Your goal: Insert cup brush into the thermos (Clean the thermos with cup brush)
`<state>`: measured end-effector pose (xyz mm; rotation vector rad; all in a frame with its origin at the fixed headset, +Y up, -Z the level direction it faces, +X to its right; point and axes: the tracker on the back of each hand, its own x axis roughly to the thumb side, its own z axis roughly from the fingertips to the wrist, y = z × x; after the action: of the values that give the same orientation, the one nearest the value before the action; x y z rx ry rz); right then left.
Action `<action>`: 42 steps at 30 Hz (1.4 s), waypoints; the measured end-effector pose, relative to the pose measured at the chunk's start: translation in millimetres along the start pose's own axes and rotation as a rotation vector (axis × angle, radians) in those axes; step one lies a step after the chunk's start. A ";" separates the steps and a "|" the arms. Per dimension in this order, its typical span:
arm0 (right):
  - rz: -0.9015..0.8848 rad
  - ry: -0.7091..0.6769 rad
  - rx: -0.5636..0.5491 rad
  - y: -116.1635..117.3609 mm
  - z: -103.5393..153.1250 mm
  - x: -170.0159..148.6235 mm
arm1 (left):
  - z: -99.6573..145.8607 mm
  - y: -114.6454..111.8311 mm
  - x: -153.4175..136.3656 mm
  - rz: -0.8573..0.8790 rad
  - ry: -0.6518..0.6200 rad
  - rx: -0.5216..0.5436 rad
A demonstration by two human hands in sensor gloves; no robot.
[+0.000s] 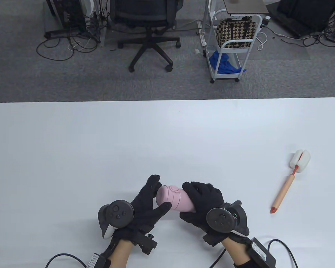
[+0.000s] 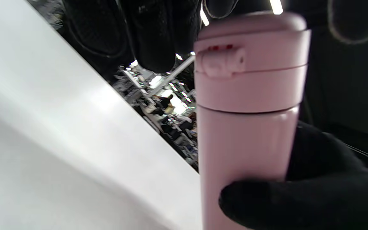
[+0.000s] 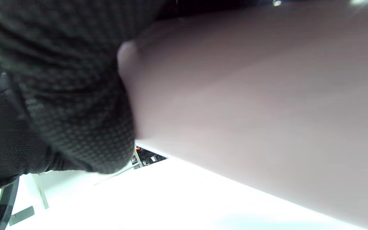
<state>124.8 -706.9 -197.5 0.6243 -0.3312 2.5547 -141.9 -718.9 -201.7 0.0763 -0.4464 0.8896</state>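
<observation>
A pink thermos point(image 1: 174, 198) with its lid shut is held tilted just above the white table point(image 1: 156, 139), lid end to the left. My right hand point(image 1: 187, 201) grips its body; that glove shows in the left wrist view point(image 2: 315, 185). My left hand point(image 1: 159, 193) holds the lid end between fingers and thumb. The left wrist view shows the lid with its latch point(image 2: 224, 62) and the thermos body point(image 2: 244, 143). The right wrist view shows the body point(image 3: 267, 111) close up. The cup brush point(image 1: 289, 184), with a white sponge head and tan handle, lies on the table to the right, away from both hands.
The table's far edge runs across the middle of the table view. Beyond it on the floor stand an office chair point(image 1: 150, 25) and a white cart point(image 1: 231, 42). Glove cables point(image 1: 279, 245) lie at the near edge.
</observation>
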 end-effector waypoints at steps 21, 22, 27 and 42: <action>0.019 -0.070 0.060 4.4 -0.3 7.6 | 4.5 0.9 3.6 -0.183 0.088 0.139; 0.027 -0.071 0.061 5.1 -0.4 8.4 | 5.7 -0.2 3.5 -0.180 0.118 0.153; 0.015 -0.055 0.065 4.6 -1.1 4.9 | 5.3 -0.6 2.7 -0.165 0.130 0.105; -0.034 -0.044 0.118 3.2 -2.1 -10.3 | 4.5 -9.7 27.0 -0.667 -0.262 -0.027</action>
<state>130.4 -713.1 -204.7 0.7238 -0.1832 2.5446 -121.3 -706.3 -185.6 0.3008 -0.6276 0.2150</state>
